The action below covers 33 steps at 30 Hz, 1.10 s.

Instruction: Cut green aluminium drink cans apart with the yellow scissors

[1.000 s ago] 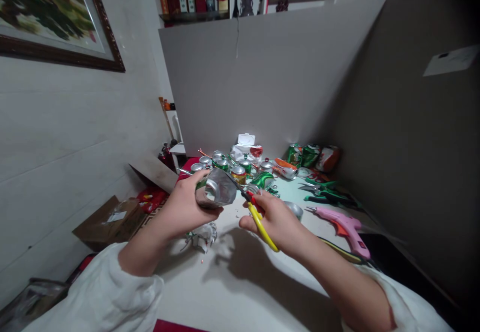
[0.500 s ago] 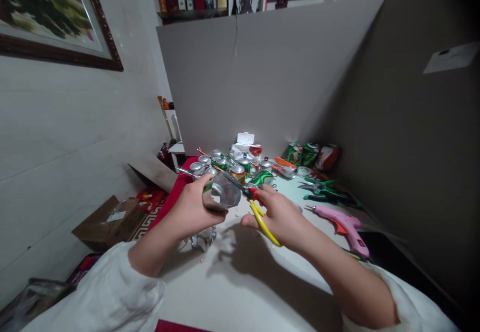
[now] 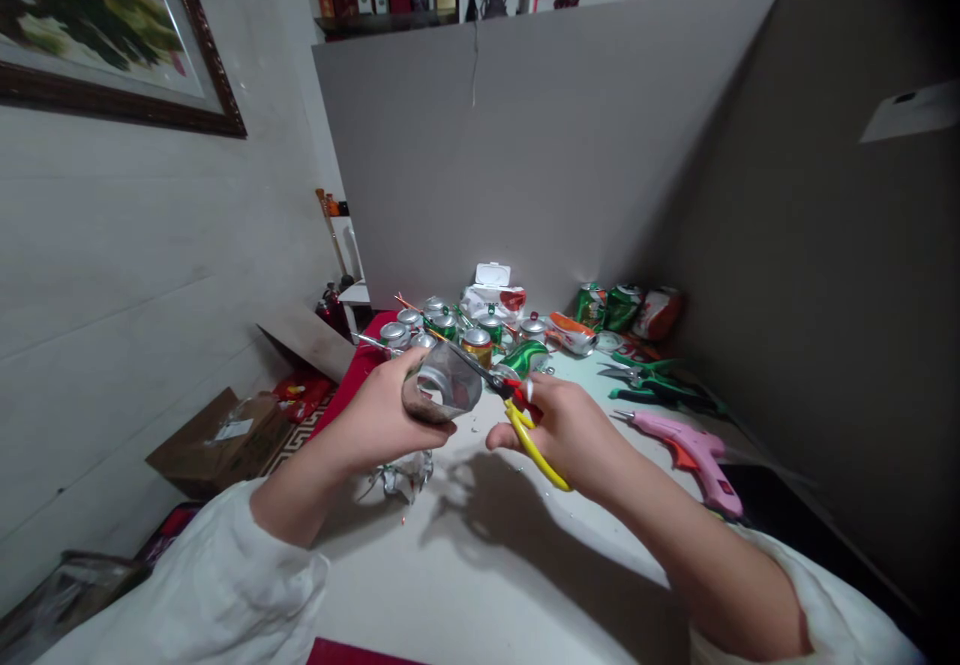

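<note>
My left hand (image 3: pixel 394 405) is wrapped round a cut-open aluminium can (image 3: pixel 457 385), its hollow grey inside tilted toward me. In my right hand (image 3: pixel 559 425) is a pair of scissors with yellow and red handles (image 3: pixel 536 450). The dark blades reach the upper right rim of the can; whether they are closed on the metal I cannot tell. Crumpled silvery metal scraps (image 3: pixel 409 475) lie on the white table below my left hand. Just beyond my hands stand several can pieces with silver tops, one of them gold (image 3: pixel 477 345).
A pink glue gun (image 3: pixel 694 455) and green-handled pliers (image 3: pixel 645 380) lie at the right. Crushed green cans (image 3: pixel 590 305) and a wipes pack (image 3: pixel 493 297) sit along the back by a grey panel (image 3: pixel 525 165). A cardboard box (image 3: pixel 217 445) is at the left, beside the table.
The scissors and my right hand have shifted slightly right and down. My left hand keeps its hold on the can, which has barely turned. The view has tilted a little.
</note>
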Each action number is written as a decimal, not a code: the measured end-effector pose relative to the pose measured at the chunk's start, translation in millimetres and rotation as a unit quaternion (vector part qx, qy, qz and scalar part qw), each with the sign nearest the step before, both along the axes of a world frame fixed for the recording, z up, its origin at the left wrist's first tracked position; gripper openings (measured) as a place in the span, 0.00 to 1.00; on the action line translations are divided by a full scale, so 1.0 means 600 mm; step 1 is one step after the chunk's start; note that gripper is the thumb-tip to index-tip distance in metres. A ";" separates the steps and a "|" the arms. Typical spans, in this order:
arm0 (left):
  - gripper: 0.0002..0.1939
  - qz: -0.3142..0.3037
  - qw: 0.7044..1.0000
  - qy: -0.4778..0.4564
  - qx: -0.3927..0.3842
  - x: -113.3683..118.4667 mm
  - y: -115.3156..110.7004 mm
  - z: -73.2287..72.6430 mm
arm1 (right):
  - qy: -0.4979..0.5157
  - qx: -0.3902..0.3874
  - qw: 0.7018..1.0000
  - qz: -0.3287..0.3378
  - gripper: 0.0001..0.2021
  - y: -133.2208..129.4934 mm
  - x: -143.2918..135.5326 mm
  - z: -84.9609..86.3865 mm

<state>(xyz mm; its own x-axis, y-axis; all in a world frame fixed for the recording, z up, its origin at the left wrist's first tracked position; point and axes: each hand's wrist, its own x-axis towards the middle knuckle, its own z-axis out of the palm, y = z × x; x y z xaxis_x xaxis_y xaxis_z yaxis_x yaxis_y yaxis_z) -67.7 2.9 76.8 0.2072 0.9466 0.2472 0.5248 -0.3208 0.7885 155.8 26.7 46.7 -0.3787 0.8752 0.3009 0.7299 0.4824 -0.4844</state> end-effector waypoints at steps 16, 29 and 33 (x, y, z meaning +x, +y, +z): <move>0.18 -0.076 0.994 0.008 -0.078 -0.005 -0.001 0.001 | -0.037 -0.015 0.999 0.022 0.25 -0.005 -0.002 0.002; 0.55 0.029 0.998 0.033 0.053 0.001 -0.003 -0.001 | 0.102 -0.026 0.994 0.018 0.29 0.003 -0.013 -0.016; 0.56 0.051 0.996 0.033 0.070 0.010 -0.003 -0.006 | 0.111 -0.057 0.992 0.012 0.28 -0.001 -0.023 -0.024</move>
